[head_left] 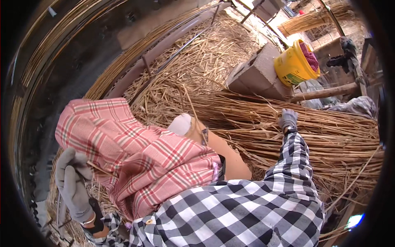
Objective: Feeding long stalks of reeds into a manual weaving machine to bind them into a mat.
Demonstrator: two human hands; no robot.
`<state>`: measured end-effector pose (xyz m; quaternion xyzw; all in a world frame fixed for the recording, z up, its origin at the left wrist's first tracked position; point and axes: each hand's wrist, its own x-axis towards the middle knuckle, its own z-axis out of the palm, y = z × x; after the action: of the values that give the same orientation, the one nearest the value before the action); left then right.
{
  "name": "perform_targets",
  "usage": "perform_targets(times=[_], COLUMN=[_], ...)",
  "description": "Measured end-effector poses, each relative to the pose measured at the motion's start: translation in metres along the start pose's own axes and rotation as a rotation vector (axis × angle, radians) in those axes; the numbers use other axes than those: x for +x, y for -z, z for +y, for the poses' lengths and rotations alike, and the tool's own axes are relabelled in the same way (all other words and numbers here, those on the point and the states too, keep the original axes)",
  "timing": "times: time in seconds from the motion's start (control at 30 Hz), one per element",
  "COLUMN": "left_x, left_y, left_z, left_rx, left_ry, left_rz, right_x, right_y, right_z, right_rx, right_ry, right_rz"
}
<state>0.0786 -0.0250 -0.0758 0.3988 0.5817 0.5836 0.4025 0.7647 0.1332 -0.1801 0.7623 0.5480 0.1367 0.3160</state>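
My left hand (73, 185), in a grey glove, is at the left beside the red plaid cloth (145, 148) over my lap. Its fingers are curled, and a thin reed stalk (101, 169) sticks out from them across the cloth. To the right, my outstretched right hand (289, 119), also gloved in grey, rests on a thick layer of long dry reeds (333, 136). Its fingertips bend down among the stalks, so what they grip is hidden. A few bent stalks rise just beside them.
Beyond the reeds, a yellow bucket (288, 68) with purplish contents leans against a concrete block (259, 72). A wooden pole (327, 92) and plastic bags (355, 106) lie near it. Loose straw (197, 52) covers the ground. On my left runs a brown metal pipe (172, 40) beside lined-up reeds (114, 69).
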Motion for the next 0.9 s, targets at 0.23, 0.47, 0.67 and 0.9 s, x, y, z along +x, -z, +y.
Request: perform_targets(times=[0.23, 0.47, 0.67, 0.9], left_x=[-0.001, 0.003, 0.010, 0.008], left_y=[0.012, 0.034, -0.010, -0.013], left_z=[-0.007, -0.026, 0.004, 0.015], left_rx=[0.131, 0.034, 0.101, 0.022], left_ry=[0.089, 0.107, 0.229, 0.197], left_rz=[0.075, 0.021, 0.009, -0.025], right_x=[0.017, 0.042, 0.042, 0.039], right_y=[-0.013, 0.001, 0.098, 0.160], right_z=[0.025, 0.045, 0.006, -0.032], right_rx=[-0.112, 0.084, 0.162, 0.185], right_ry=[-0.139, 0.050, 0.267, 0.350], right_rz=[-0.016, -0.058, -0.147, 0.024])
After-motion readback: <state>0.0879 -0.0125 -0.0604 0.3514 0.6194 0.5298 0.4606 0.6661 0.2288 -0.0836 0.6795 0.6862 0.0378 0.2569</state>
